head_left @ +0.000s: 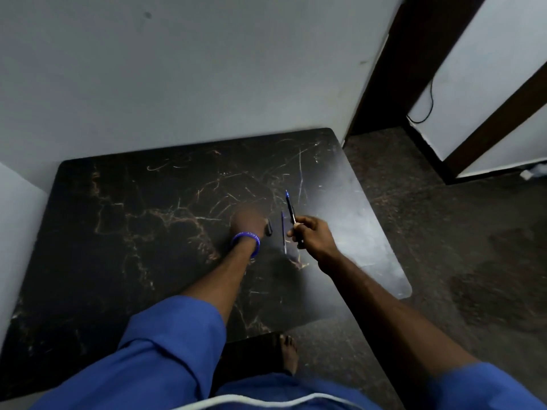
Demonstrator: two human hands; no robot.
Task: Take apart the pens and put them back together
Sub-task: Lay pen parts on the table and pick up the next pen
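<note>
My right hand (310,235) grips a dark pen (290,208) by its lower part, blue tip pointing away from me, held above the black marble-patterned table (148,232). A thin blue refill (283,232) lies on the table just left of that hand. My left hand (247,221), blurred and wearing a blue wristband, rests low on the table with its fingers curled. A small dark pen piece (268,227) lies right beside its fingers; whether the hand touches it I cannot tell.
A grey wall borders the table's far and left sides. The table's right edge (384,232) drops to a dark carpeted floor. A dark door frame (384,69) stands at the back right. My bare foot (289,353) shows below the table's near edge.
</note>
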